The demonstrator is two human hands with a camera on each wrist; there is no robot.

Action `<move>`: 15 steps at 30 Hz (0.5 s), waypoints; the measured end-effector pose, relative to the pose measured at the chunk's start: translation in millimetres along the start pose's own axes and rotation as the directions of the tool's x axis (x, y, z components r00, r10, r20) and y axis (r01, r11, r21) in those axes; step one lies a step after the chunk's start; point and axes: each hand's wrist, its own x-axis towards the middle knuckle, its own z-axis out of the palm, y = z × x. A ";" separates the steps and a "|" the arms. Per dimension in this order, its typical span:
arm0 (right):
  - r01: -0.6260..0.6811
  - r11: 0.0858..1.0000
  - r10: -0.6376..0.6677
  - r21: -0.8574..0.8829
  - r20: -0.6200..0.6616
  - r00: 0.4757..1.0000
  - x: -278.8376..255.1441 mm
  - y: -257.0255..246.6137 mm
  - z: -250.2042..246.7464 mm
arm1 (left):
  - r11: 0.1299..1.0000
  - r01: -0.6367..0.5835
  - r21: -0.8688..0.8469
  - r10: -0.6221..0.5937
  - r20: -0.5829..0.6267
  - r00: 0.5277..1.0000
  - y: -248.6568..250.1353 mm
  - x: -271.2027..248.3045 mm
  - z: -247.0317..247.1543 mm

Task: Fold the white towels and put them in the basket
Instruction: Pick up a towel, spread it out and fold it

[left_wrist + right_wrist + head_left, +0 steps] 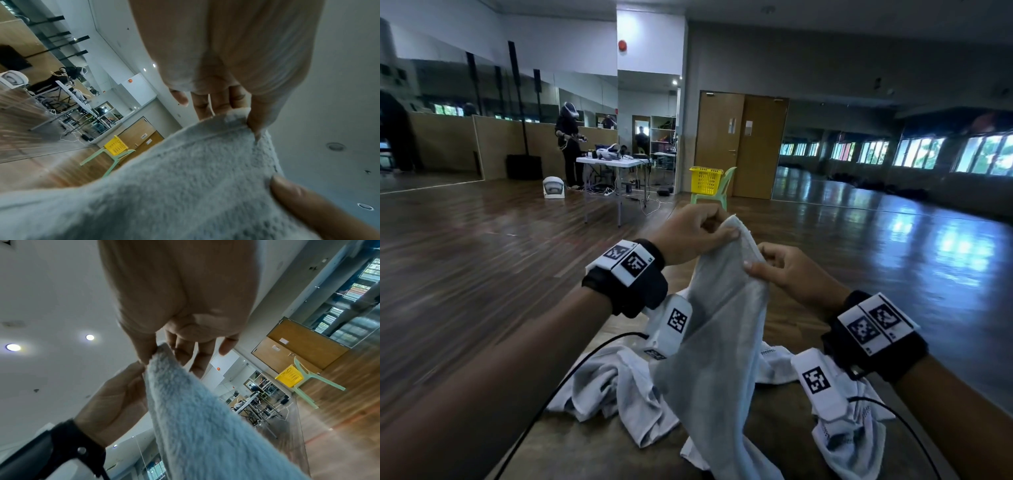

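A white towel [719,329] hangs in the air in front of me, held by its top edge. My left hand [698,233] pinches the upper corner between thumb and fingers; the left wrist view shows that corner of the towel [185,178] under my left hand [232,105]. My right hand [780,270] pinches the edge a little lower and to the right, and in the right wrist view the towel [201,418] runs up into my right hand [156,352]. More white towels [613,387] lie crumpled on the brown table [599,452] below. The yellow basket [705,180] sits far off on a green chair [717,195].
A wooden floor stretches between me and the chair. At the back left a person stands at a white folding table [613,162] with gear and cables under it. Wooden doors [743,144] are behind the chair. Black cables run from my wrist cameras.
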 end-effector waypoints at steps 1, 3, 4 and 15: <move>0.027 0.999 -0.028 -0.019 -0.037 0.999 1.8 -0.2 -0.9 | 1.000 0.002 -0.010 -0.003 -0.009 1.000 -3.5 -1.7 1.5; 0.068 0.997 -0.071 -0.041 -0.095 0.993 4.5 0.4 -3.8 | 0.998 0.047 -0.039 -0.046 0.037 0.998 -12.3 -9.0 7.2; 0.072 0.996 -0.077 -0.045 -0.112 0.991 5.2 0.6 -4.8 | 0.995 0.078 -0.054 -0.073 0.084 0.994 -18.1 -15.1 12.0; -0.013 0.961 -0.021 -0.278 -0.120 0.993 0.3 16.9 -15.4 | 0.962 0.173 -0.213 -0.160 0.073 0.984 -44.3 -39.6 35.0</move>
